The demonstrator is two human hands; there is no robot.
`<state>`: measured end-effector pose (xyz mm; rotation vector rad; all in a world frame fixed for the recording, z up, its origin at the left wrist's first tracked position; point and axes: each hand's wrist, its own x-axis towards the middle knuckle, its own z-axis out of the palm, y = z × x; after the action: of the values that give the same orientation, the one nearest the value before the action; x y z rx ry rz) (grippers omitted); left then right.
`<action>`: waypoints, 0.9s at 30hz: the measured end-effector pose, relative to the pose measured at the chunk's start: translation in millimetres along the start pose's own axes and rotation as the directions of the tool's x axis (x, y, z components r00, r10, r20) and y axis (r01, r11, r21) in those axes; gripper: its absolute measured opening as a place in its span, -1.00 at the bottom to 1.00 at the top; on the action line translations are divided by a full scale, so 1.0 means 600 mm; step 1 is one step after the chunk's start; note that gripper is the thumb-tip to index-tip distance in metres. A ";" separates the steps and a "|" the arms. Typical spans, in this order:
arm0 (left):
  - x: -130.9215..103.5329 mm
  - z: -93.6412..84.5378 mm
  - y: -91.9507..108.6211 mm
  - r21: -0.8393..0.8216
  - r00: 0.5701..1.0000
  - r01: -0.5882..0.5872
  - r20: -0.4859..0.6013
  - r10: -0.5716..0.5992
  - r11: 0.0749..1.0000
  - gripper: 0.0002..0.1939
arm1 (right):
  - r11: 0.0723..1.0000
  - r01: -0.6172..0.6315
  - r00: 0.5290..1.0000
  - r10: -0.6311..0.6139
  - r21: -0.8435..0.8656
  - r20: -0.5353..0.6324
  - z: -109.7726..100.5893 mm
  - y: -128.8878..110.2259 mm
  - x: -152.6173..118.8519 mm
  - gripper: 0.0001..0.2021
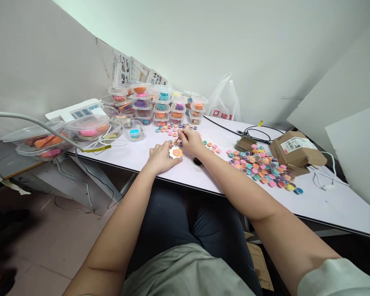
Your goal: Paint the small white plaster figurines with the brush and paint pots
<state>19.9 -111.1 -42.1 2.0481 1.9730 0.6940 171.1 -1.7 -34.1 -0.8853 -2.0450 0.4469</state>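
Observation:
A flower-shaped piece (176, 152) with white petals, an orange ring and a pinkish middle lies between the thumb and fingers of my left hand (160, 158), near the table's front edge. Just beyond it, my right hand (191, 142) is closed in a pinch. A thin orange-brown bit shows at its fingertips, too small to name. Small coloured discs (172, 130) are spread on the table behind both hands. Under my right wrist is a dark round hole (197, 162) in the tabletop.
Stacked clear tubs (142, 105) of coloured clay line the back, with an open tub (135, 130) holding blue clay in front. To the right lie a heap of discs (259, 166), a cardboard box (296, 150) and a black cable (255, 133). A plastic bag (224, 100) leans on the wall.

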 end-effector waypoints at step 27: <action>-0.012 -0.006 0.000 -0.054 1.000 -0.024 -0.019 0.023 0.998 -0.37 | 0.996 0.048 0.999 -0.046 0.074 -0.020 -0.029 -0.027 -0.024 -0.60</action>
<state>17.9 -118.6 -40.2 2.0439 1.9209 0.7655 184.1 -23.7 -22.4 -0.7922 -2.0152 0.4845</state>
